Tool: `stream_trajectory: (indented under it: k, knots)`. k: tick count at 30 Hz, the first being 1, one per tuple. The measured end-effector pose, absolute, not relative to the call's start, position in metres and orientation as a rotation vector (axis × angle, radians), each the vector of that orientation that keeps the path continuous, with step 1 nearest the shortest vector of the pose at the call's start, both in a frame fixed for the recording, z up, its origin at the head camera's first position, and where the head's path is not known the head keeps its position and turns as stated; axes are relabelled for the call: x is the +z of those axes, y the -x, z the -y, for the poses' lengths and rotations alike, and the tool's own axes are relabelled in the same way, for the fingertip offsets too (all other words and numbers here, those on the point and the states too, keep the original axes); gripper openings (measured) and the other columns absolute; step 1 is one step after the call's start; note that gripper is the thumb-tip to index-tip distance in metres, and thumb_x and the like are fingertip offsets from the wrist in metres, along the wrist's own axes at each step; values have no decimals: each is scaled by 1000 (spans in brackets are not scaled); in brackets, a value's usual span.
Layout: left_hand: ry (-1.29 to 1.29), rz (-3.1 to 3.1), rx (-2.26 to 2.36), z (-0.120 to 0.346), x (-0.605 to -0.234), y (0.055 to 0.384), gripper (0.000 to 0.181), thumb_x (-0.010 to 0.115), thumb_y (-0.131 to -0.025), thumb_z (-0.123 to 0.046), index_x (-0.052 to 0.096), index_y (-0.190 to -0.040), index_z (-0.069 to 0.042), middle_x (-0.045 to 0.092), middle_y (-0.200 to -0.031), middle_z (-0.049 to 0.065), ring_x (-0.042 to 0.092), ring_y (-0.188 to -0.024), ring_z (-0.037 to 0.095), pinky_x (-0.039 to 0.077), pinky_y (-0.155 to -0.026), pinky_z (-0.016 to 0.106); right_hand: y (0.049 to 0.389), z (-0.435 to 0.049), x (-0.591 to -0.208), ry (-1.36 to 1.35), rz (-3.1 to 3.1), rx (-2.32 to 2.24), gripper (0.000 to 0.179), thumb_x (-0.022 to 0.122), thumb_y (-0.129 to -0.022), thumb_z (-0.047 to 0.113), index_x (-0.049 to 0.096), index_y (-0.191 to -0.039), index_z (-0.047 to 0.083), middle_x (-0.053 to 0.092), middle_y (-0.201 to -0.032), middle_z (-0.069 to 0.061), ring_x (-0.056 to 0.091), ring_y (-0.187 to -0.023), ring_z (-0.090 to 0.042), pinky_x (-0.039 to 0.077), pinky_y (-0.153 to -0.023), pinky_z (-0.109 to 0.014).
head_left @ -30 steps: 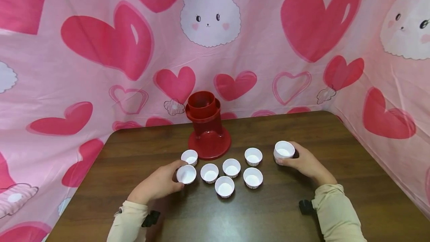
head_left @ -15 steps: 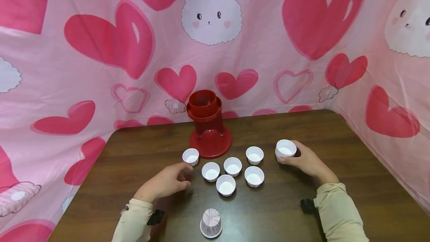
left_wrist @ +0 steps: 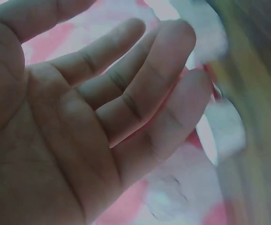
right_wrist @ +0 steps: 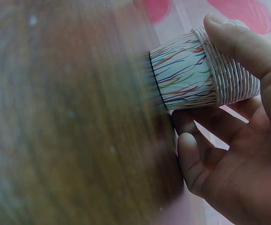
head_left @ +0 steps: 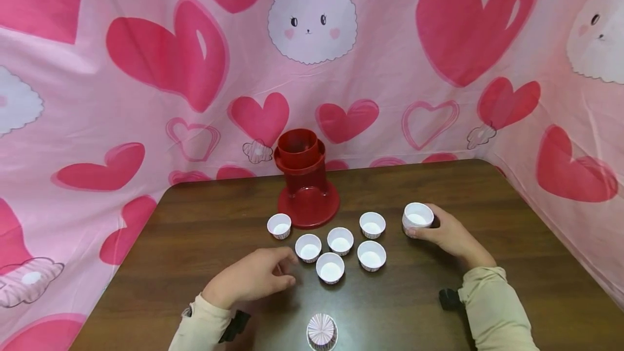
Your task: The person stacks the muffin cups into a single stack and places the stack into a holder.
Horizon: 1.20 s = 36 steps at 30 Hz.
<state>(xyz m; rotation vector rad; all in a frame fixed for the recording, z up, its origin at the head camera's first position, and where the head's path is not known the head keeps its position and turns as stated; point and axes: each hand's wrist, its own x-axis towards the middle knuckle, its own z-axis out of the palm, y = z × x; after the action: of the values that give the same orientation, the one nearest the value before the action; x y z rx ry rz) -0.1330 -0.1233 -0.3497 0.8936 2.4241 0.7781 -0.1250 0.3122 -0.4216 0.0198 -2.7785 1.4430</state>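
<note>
On the table, right of the stand, the right hand grips cups, probably light, crushable, best held by their rims; the left hand's fingers are slack, empty.

Soft glare touches the tabletop in the bright head view; dimmer wrist views are partly blurred.

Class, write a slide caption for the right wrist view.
The right hand grips a stack of streaked cups, the table blurred alongside.
</note>
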Motion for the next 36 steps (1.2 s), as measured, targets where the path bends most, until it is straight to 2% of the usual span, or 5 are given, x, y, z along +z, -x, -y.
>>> stream_trajectory:
  k: [11, 17, 23, 29, 36]
  knots:
    - [-1156, -2526, 287, 70, -363, 75, 52, 86, -75, -51, 66, -112, -21, 55, -83, -14, 52, -70, 1, 46, -62, 23, 124, -312, -422, 2, 2786, 1455, 70, 84, -84, 25, 50, -138, -4, 61, -121, -21, 53, -113, -37, 38, -97, -56]
    - [-1220, -2605, 124, 60, -375, 64, 40, 87, -72, -42, 62, -96, -22, 51, -75, -10, 51, -66, 3, 40, -50, 25, 124, -312, -422, 10, 2803, 1443, 71, 84, -84, 27, 49, -138, -4, 61, -122, -22, 53, -115, -39, 38, -98, -58]
    - [-1243, -2583, 165, 62, -373, 66, 26, 78, -77, -31, 61, -93, -21, 52, -76, -9, 52, -67, 4, 43, -53, 25, 124, -312, -421, 10, 2799, 1451, 71, 84, -84, 27, 49, -138, -3, 61, -123, -22, 52, -115, -39, 37, -98, -58]
    - [-1169, -2496, 395, 70, -363, 74, 28, 71, -81, -20, 55, -103, -22, 49, -78, -14, 50, -67, 4, 45, -63, 22, 125, -312, -421, 7, 2790, 1463, 71, 84, -84, 26, 49, -138, -4, 61, -123, -23, 52, -115, -39, 37, -98, -58]
    - [-1322, -2445, 586, 78, -351, 83, 55, 67, -84, -8, 57, -135, -27, 52, -104, -10, 50, -85, 3, 45, -77, 19, 125, -313, -421, -15, 2790, 1435, 70, 84, -83, 26, 50, -137, -4, 61, -121, -22, 53, -115, -39, 38, -97, -58]
